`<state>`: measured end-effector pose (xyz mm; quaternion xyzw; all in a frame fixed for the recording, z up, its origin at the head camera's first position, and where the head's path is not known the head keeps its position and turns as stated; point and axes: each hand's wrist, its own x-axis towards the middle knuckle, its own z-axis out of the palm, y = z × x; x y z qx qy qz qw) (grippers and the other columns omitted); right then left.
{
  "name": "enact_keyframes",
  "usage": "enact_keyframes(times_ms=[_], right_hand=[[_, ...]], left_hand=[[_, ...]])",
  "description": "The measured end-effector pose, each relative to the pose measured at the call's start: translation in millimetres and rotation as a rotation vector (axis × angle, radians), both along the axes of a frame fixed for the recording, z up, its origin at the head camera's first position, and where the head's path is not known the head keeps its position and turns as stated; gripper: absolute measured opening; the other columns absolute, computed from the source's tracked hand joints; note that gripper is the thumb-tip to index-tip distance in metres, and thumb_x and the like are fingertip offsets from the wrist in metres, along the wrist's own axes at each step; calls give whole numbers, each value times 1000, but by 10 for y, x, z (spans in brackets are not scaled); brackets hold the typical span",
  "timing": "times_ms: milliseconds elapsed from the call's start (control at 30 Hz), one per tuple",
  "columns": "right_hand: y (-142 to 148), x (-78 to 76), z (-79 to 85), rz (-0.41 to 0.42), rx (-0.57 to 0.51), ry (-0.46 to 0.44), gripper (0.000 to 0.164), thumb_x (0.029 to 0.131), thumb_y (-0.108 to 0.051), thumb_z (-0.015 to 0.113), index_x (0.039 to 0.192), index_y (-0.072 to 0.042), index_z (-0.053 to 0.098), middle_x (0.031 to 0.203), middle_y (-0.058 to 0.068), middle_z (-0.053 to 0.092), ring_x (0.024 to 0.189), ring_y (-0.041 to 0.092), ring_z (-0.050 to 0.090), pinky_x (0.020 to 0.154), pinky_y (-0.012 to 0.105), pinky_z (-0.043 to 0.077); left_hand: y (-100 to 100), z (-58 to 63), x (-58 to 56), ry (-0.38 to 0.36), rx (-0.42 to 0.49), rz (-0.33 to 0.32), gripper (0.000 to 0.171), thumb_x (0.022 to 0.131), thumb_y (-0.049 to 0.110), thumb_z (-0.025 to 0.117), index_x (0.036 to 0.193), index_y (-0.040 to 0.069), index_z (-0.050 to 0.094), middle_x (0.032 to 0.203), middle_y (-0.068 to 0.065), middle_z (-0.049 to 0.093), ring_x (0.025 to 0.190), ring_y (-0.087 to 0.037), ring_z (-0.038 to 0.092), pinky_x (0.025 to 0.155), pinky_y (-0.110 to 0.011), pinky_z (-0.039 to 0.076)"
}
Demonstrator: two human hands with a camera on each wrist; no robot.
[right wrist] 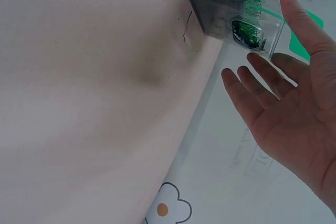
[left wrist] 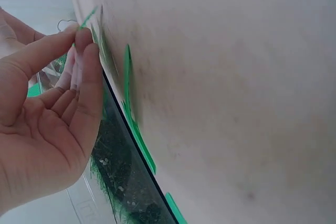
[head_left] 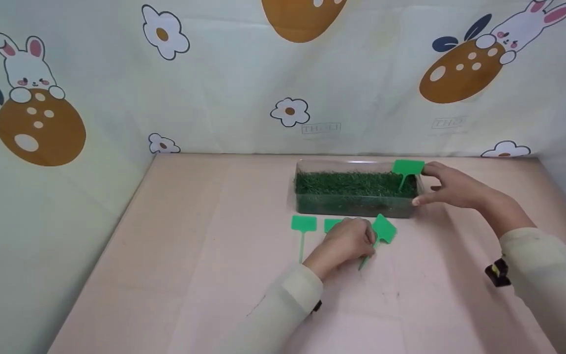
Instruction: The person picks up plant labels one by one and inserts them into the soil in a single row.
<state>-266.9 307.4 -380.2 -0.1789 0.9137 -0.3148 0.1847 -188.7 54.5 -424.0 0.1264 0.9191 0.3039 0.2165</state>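
My left hand pinches a green plant label by its thin stem between thumb and fingertips, tilted low in front of the planter. In the left wrist view, the stem pokes out past the fingertips. My right hand is at the right end of the clear planter box, thumb near the front corner and fingers toward the back. Spread and straight, the fingers show in the right wrist view. Another green label stands upright in the grass at that end.
One green label lies flat in front of the planter, and a second is partly hidden behind my left hand. Artificial grass fills the box. A patterned cloth wall rises behind the pale pink table.
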Motion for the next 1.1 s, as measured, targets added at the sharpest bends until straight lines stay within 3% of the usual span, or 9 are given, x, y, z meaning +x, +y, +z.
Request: enact_keyframes(times_ms=[267, 433, 700, 1100], right_hand=[[6, 6, 9, 0, -5, 1, 79, 86, -31, 79, 148, -2, 39, 155, 27, 29, 146, 47, 26, 111, 64, 34], [-1, 8, 10, -6, 4, -6, 81, 87, -33, 78, 149, -2, 37, 156, 27, 27, 146, 48, 26, 111, 64, 34], [-2, 1, 11, -1, 2, -2, 80, 87, -32, 78, 149, -2, 38, 157, 26, 28, 146, 48, 26, 111, 65, 34], [-5, 0, -3, 2, -5, 2, 78, 88, -30, 78, 147, 1, 38, 156, 27, 29, 146, 49, 26, 111, 66, 34]], left_hand=[[-30, 14, 36, -46, 77, 17, 14, 89, 11, 75, 80, 18, 66, 73, 8, 58, 60, -8, 49, 54, -21, 40], [-50, 18, 21, -63, 119, 23, 15, 90, 12, 75, 80, 19, 65, 72, 7, 56, 66, -8, 49, 57, -22, 39], [-67, 21, -10, -35, 108, 28, 14, 92, 16, 73, 83, 21, 63, 75, 8, 57, 69, -7, 51, 63, -22, 40], [-100, 30, -20, -2, 143, 48, 10, 93, 19, 72, 88, 21, 63, 78, 8, 59, 68, -7, 52, 60, -22, 40]])
